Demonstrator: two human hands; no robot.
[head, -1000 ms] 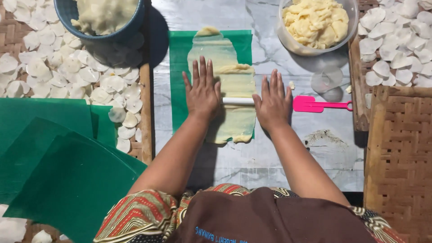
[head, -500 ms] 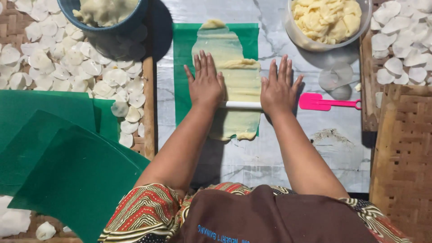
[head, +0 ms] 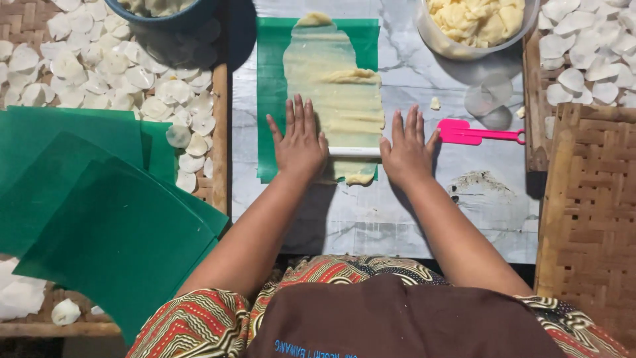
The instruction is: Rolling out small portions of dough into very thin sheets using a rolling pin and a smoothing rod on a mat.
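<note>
Both hands lie flat, palms down and fingers spread, on a thin white roller (head: 354, 152) that runs crosswise between them. The left hand (head: 299, 142) presses its left end and the right hand (head: 405, 150) its right end; neither hand is closed around anything, and only the short middle stretch of the roller shows between them.

The roller sits on a long strip of pale yellow dough (head: 334, 93), near its close end. The dough lies spread on a green sheet (head: 270, 99), reaching from the far edge of the sheet down to a small lip just past the roller. The sheet rests on a marbled grey tabletop (head: 411, 212).

Just right of the right hand lies a pink scraper (head: 474, 134), handle pointing right. Beyond it stands a clear bowl (head: 457, 45) of yellow dough lumps, and at the far left a blue bowl (head: 165, 16) with more dough.

To the left, a woven tray (head: 218, 132) holds many thin white discs (head: 99, 73); a stack of green sheets (head: 99, 219) overlaps its near part. To the right, another tray (head: 533, 119) carries more discs, with a bare woven mat (head: 589, 225) in front of it.
</note>
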